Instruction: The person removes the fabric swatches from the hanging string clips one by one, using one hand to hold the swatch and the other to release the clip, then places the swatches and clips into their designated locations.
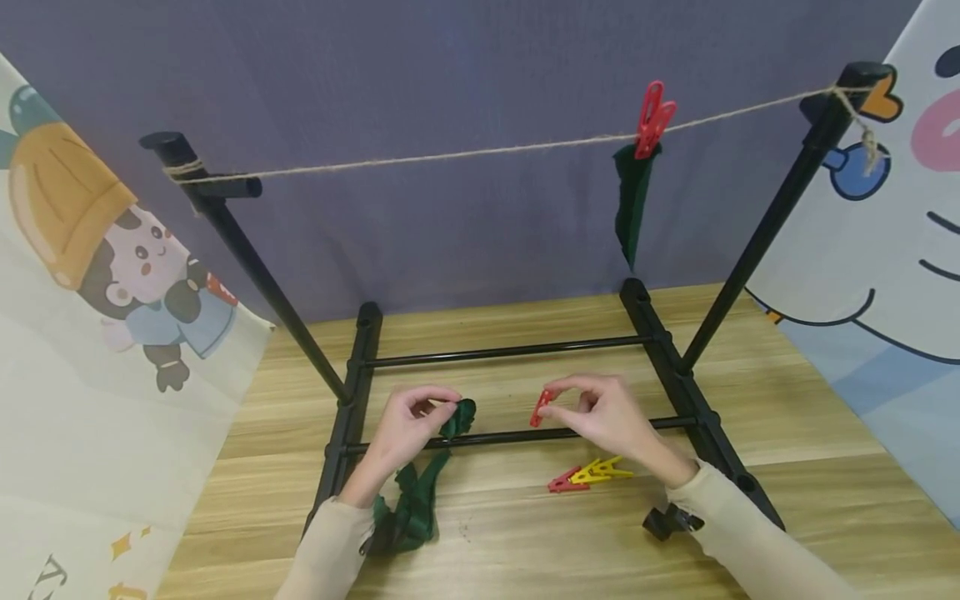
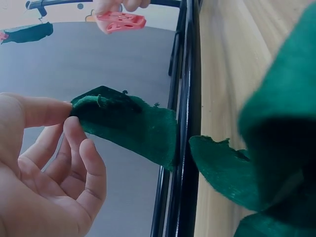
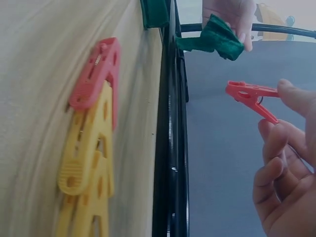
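Between thumb and fingertips my left hand [image 1: 411, 425] pinches one end of a small dark green velvety cloth [image 2: 128, 118]. The cloth hangs over the near crossbar of the black rack in the head view. My right hand [image 1: 603, 414] holds a red clothespin [image 3: 252, 95] by its handle ends, and its tip points toward the cloth. Another red clothespin [image 1: 654, 121] clamps a green cloth [image 1: 633, 200] on the twine line [image 1: 450, 156]. Under my left wrist, more green cloth [image 1: 411, 512] lies crumpled on the table.
The black rack [image 1: 780, 208] stands on the wooden table [image 1: 510, 546], its two posts carrying the twine. Just in front of my right hand lie a red clothespin [image 3: 96, 74] and yellow clothespins [image 3: 86, 148]. Near my right sleeve is a small black object [image 1: 660, 523].
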Motion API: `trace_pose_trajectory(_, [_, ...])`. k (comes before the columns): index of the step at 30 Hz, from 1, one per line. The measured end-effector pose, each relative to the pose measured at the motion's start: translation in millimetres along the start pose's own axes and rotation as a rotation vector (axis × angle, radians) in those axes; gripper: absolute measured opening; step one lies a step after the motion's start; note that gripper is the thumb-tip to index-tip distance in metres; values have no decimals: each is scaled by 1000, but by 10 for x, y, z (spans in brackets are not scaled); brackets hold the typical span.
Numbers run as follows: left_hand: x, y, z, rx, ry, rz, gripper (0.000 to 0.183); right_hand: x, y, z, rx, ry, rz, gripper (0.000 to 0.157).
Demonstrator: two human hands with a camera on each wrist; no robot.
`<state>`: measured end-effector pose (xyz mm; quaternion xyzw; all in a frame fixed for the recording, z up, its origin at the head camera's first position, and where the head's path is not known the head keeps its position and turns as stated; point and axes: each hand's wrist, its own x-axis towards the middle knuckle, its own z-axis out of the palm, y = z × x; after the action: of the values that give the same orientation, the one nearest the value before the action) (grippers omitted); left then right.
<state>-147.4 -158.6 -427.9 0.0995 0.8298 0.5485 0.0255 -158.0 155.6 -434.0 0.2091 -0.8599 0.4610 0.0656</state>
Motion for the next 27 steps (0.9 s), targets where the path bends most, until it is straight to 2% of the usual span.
trace_pose_trajectory(8, [-65,-53,-16,-5,6,5,13,-77,60,93,10,-72,54,32])
trace_pose_trajectory(13, [-91,-60,-19,-15,5,-12,13,-99,76,121,33,-81,64,31])
trace_pose_trajectory(21, [-132,-85,-17,-25,-28,-35,13,-141,95,137,39,-112,88,32])
trace_pose_trajectory(27, [-164,-139,-30,-4,-51,-13,17,-184,125,157,41,-130,88,31])
